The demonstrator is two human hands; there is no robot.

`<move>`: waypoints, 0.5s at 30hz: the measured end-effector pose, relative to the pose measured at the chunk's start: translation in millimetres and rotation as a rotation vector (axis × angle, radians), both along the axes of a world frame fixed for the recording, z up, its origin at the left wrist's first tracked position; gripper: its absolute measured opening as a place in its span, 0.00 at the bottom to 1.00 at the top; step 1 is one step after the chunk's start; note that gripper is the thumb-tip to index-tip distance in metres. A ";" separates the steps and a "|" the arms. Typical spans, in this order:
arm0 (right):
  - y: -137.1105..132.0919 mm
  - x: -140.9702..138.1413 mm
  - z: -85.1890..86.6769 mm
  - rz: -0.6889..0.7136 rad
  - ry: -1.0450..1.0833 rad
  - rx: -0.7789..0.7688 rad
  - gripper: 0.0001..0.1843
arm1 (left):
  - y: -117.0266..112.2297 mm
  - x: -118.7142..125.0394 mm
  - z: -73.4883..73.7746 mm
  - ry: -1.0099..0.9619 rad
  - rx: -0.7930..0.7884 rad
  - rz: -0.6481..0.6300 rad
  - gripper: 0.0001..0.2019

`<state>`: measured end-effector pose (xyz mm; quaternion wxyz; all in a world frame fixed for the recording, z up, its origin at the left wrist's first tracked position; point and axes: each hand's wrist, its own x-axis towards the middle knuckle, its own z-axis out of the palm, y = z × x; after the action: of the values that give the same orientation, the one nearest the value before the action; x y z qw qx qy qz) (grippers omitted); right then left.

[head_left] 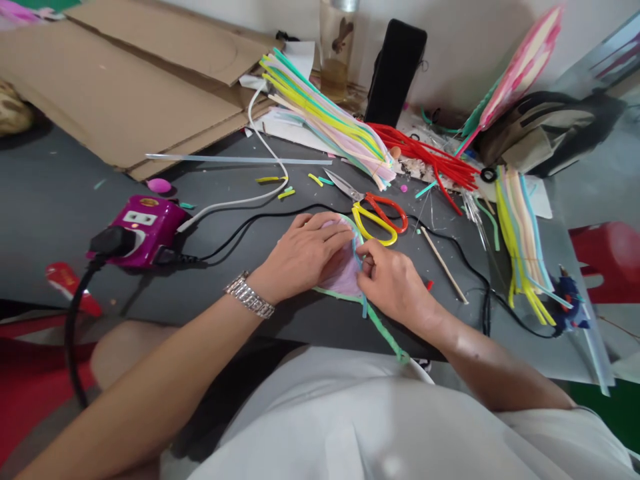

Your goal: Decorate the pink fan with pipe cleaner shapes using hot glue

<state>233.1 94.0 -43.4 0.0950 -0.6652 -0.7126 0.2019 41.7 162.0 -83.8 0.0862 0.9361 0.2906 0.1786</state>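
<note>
A white shirt (350,427) fills the bottom of the view, and just past it, on the dark grey tabletop (50,200), lies a pale pink oval cutout (340,273) edged with a green strip (385,333). The left hand (303,257) presses open and flat on it (metal watch (249,295) on that wrist), while the right hand (390,283) pinches a thin blue strip (363,293) at the edge. Yellow-and-red scissors (380,217) sit just beyond. Biggest risk: a loose tail snagging the black cord (260,223) and pulling the edging out of line.

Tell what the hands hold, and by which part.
A pale pink shape edged in green strip: the left hand presses its middle; the right hand pinches its rim.
</note>
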 end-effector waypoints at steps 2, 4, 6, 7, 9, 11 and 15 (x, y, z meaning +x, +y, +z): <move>-2.0 -0.8 1.4 0.015 -0.056 0.005 0.16 | -0.1 0.4 0.8 0.010 0.013 0.001 0.15; -4.4 -2.4 1.6 0.047 -0.107 0.010 0.14 | -0.5 0.8 1.4 0.011 0.029 0.001 0.14; -7.0 -4.2 1.2 0.080 -0.146 0.016 0.14 | -1.3 1.4 2.1 0.011 0.039 0.003 0.14; -8.3 -5.0 1.0 0.093 -0.162 0.019 0.14 | -1.8 1.7 2.6 0.014 0.042 0.004 0.14; -11.0 -6.1 0.3 0.108 -0.187 0.026 0.15 | -2.7 2.5 3.9 0.024 0.047 0.003 0.14; -13.4 -6.5 -0.8 0.110 -0.193 0.031 0.16 | -3.4 3.3 5.2 0.031 0.045 0.001 0.14; -15.7 -6.4 -5.1 0.095 -0.118 0.068 0.17 | -4.7 4.6 6.9 0.017 0.032 0.005 0.13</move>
<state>226.7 78.2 -48.5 0.0656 -0.6378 -0.7541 0.1422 46.3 157.3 -76.9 0.0682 0.9381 0.2908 0.1756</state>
